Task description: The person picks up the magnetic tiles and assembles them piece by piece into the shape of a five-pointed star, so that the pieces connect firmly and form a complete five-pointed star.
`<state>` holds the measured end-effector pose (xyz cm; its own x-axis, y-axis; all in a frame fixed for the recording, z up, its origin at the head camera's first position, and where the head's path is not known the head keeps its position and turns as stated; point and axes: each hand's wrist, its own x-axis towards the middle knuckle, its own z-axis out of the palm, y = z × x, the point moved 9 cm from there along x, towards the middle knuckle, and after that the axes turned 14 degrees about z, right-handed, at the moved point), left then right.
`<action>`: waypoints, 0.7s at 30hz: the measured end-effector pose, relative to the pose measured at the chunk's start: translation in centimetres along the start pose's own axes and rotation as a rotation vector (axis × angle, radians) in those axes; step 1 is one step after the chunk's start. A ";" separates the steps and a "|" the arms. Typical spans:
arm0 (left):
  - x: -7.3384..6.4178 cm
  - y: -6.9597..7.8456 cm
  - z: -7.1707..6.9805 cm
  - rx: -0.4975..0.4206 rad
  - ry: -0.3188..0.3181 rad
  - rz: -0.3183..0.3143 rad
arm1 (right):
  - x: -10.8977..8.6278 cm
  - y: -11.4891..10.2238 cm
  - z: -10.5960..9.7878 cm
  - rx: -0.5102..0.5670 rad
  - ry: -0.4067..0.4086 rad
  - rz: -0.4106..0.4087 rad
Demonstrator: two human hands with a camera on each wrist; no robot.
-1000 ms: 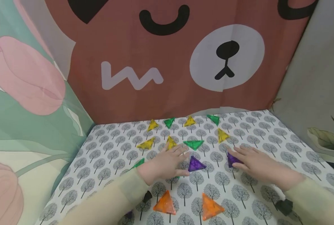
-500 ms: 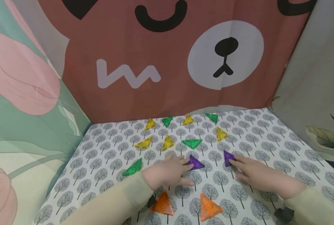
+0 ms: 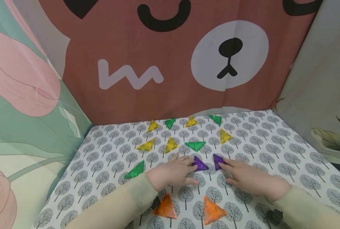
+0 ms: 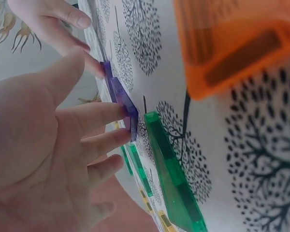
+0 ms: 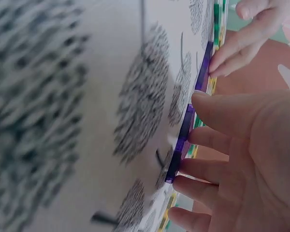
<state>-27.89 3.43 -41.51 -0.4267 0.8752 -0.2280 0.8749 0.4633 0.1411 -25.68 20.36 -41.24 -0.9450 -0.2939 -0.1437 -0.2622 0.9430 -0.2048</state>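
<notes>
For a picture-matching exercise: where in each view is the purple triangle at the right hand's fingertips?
Head: purple triangle right of centre, below mid-height.
Left wrist: purple triangle in the upper left, seen as a thin strip.
Right wrist: purple triangle right of centre, edge-on beside the right hand.
Shared landmark: the other purple triangle, touched by the left hand.
</notes>
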 end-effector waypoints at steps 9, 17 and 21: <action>0.1 0.3 0.1 0.033 -0.012 -0.011 | 0.5 -1.6 0.0 0.014 -0.018 -0.003; 0.1 0.4 -0.1 0.042 -0.007 -0.022 | 0.7 -2.2 0.0 0.030 -0.012 -0.023; 0.0 0.4 -0.4 0.030 0.000 -0.023 | 0.9 -2.2 0.2 0.038 -0.016 -0.027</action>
<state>-27.59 3.66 -41.09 -0.4471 0.8640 -0.2314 0.8711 0.4794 0.1070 -25.95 17.96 -41.07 -0.9342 -0.3221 -0.1531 -0.2799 0.9282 -0.2451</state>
